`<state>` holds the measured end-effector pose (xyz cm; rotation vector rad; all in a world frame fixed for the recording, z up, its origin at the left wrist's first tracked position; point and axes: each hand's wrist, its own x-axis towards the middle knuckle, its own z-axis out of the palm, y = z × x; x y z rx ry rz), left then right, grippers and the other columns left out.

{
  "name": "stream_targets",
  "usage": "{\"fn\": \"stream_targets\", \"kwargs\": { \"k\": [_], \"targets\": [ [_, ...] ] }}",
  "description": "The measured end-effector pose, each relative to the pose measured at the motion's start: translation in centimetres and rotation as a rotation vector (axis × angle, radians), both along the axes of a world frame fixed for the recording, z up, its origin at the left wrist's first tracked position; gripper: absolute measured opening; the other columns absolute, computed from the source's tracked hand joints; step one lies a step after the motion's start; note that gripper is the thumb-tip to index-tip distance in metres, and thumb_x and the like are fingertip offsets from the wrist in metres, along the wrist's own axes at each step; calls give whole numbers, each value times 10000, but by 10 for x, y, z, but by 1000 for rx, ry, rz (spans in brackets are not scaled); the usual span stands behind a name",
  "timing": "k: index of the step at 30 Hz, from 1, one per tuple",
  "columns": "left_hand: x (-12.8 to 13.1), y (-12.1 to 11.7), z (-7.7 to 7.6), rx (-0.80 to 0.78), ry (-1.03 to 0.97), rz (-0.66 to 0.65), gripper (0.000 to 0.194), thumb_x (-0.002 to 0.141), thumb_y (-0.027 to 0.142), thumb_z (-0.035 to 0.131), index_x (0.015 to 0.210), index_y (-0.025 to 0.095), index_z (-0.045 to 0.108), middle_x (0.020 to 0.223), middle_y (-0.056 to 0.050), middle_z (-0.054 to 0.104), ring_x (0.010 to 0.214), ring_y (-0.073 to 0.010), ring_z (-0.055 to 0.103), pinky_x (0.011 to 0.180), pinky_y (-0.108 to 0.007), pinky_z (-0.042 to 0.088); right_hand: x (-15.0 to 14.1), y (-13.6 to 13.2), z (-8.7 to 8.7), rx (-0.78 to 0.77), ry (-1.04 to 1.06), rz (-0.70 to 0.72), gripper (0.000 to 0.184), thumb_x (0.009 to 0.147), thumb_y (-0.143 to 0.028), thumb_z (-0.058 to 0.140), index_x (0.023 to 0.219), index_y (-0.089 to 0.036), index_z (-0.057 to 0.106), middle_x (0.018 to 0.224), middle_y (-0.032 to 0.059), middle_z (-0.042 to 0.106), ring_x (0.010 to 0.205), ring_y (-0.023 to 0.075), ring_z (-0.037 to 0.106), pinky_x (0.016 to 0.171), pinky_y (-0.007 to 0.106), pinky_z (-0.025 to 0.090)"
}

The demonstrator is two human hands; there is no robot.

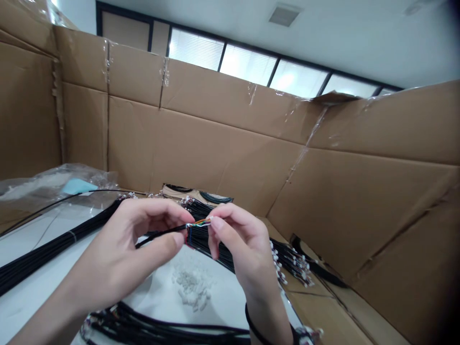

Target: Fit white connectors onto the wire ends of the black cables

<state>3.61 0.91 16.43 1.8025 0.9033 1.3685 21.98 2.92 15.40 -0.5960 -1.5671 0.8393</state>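
Near the middle of the view, my left hand (122, 249) pinches a black cable (154, 235) close to its stripped end. Thin coloured wires (199, 223), among them orange, green and white, run from that end toward my right hand (240, 244). The thumb and forefinger of my right hand are closed on the wire tips, and what sits at the tips is too small to make out. A red and a blue wire hang down from the cable end. Below both hands, a pile of small white connectors (194, 287) lies on the white table (154, 292).
Bundles of black cable lie at the left (57, 249), along the front (161, 326) and at the right (291, 258). Clear plastic bags (53, 184) rest at the back left. Tall cardboard walls (215, 139) enclose the back and sides.
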Motion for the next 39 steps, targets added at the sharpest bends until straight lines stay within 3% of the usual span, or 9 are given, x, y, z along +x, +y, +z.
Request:
{"fn": "stream_targets", "kwargs": {
  "k": [5, 7, 11, 14, 19, 25, 39],
  "targets": [
    [-1, 3, 0, 22, -20, 20, 105, 845, 244, 664, 889, 237, 760, 854, 12, 757, 800, -127, 717, 700, -128, 565, -3, -3, 2, 144, -89, -147, 93, 902, -219, 586, 824, -184, 623, 670, -46, 554, 447, 53, 498, 418, 181, 419],
    [0, 5, 1, 39, -17, 18, 101, 842, 254, 680, 874, 227, 772, 847, 0, 768, 777, -138, 728, 686, -140, 582, -3, -4, 2, 311, -123, -274, 43, 874, -170, 608, 902, -186, 638, 772, -25, 573, 481, 57, 514, 440, 204, 443],
    [2, 7, 1, 82, -37, 29, 104, 843, 254, 699, 899, 241, 785, 893, 2, 786, 787, -129, 733, 715, -129, 593, -1, -5, 2, 679, -223, -490, 212, 790, -63, 659, 973, -169, 657, 924, 25, 576, 546, 65, 533, 507, 250, 497],
    [3, 8, 0, 107, -44, 46, 105, 852, 264, 701, 915, 261, 785, 910, 15, 789, 794, -113, 733, 714, -102, 586, -2, -6, 2, 796, -279, -562, 181, 788, -31, 663, 922, -153, 676, 958, 44, 562, 556, 56, 531, 513, 243, 516],
    [3, 7, -1, 124, -19, 59, 121, 871, 271, 689, 947, 272, 783, 964, 20, 784, 885, -128, 736, 779, -117, 590, -4, -5, 1, 797, -292, -601, 169, 801, -35, 685, 940, -129, 681, 1003, 65, 574, 572, 53, 551, 504, 231, 529],
    [4, 6, -3, 131, -9, 101, 112, 860, 268, 686, 918, 267, 782, 946, 21, 781, 852, -115, 737, 748, -99, 583, -6, -4, -1, 793, -279, -613, 157, 815, -24, 680, 938, -122, 686, 992, 76, 592, 650, 92, 619, 489, 223, 539],
    [4, 5, -4, 159, 40, 152, 139, 873, 268, 656, 938, 260, 778, 969, 13, 773, 864, -121, 726, 763, -127, 579, -6, -3, -4, 840, -253, -591, 226, 810, 16, 687, 960, -149, 718, 1013, 72, 600, 664, 97, 629, 516, 250, 590]
  ]
}}
